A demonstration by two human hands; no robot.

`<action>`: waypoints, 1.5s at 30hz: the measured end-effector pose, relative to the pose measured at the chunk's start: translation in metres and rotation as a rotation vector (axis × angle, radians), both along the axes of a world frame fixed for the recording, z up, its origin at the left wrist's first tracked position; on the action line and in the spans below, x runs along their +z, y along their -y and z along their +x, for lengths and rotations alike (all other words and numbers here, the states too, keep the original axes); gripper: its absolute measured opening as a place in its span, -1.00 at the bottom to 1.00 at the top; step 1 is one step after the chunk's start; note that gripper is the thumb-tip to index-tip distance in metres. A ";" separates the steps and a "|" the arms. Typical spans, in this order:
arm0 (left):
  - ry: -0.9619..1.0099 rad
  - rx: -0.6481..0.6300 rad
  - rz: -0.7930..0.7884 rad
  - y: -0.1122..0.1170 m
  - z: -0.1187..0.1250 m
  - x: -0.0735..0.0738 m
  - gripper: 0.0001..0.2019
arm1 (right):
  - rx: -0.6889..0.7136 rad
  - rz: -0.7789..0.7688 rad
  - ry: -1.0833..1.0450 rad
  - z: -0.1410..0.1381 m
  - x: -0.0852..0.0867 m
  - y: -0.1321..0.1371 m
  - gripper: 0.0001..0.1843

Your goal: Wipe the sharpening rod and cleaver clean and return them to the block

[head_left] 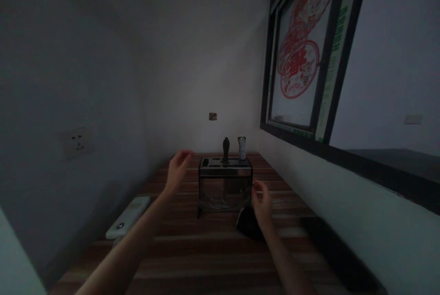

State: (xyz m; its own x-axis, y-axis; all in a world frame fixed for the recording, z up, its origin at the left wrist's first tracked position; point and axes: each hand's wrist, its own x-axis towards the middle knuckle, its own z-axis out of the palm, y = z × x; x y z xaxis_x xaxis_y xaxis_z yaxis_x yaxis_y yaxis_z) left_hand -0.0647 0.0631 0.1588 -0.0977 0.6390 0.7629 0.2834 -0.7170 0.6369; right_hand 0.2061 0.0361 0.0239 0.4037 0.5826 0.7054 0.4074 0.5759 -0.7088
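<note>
A small glass tank (224,189) with a dark top frame stands on a striped wooden desk (206,249) in a dim room. My left hand (177,171) is raised just left of the tank's upper corner, fingers loosely spread and holding nothing. Close to the tank's lower right corner is my right hand (263,203), its fingers bent and partly curled; whether it touches the glass is unclear. A dark object (245,224) lies on the desk under my right hand. Behind the tank stand a dark bottle-shaped figure (226,148) and a pale cup (242,147).
A white remote-like device (128,217) lies at the desk's left edge. A wall socket (77,141) is on the left wall. A dark-framed window with a red paper decoration (299,57) fills the right wall. A dark flat object (333,249) lies along the right edge.
</note>
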 end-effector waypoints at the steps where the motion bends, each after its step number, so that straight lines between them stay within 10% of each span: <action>1: 0.122 -0.003 -0.113 -0.002 -0.002 -0.031 -0.74 | -0.009 0.004 0.000 -0.001 0.000 0.001 -0.72; 4: 0.481 -0.025 -0.312 -0.002 0.005 -0.105 -0.71 | -0.051 0.032 0.012 -0.002 0.002 0.004 -0.74; 7: 0.453 -0.044 -0.342 0.005 0.017 -0.135 -0.74 | -0.105 0.086 0.052 0.001 0.013 0.006 -0.75; 14: 0.226 -0.110 -0.331 0.012 0.016 -0.140 -0.70 | -0.158 0.248 0.319 0.011 0.103 -0.003 -0.76; 22: 0.224 -0.154 -0.309 0.007 0.015 -0.140 -0.68 | 0.143 0.184 1.339 0.014 0.186 -0.034 -0.79; 31: 0.198 -0.139 -0.299 0.005 0.014 -0.144 -0.70 | 0.336 0.142 1.442 0.014 0.186 -0.070 -0.79; 45: 0.257 -0.199 -0.370 0.005 0.013 -0.141 -0.66 | -0.127 -0.018 1.915 -0.005 0.167 -0.109 -0.59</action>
State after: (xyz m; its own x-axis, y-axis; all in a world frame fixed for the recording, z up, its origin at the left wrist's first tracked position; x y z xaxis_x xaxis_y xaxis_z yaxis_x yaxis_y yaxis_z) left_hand -0.0518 0.0579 0.0177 -0.1015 0.8880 0.4485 -0.0364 -0.4538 0.8904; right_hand 0.2012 0.1454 0.1905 -0.7554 0.6275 0.1886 0.5679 0.4834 0.6662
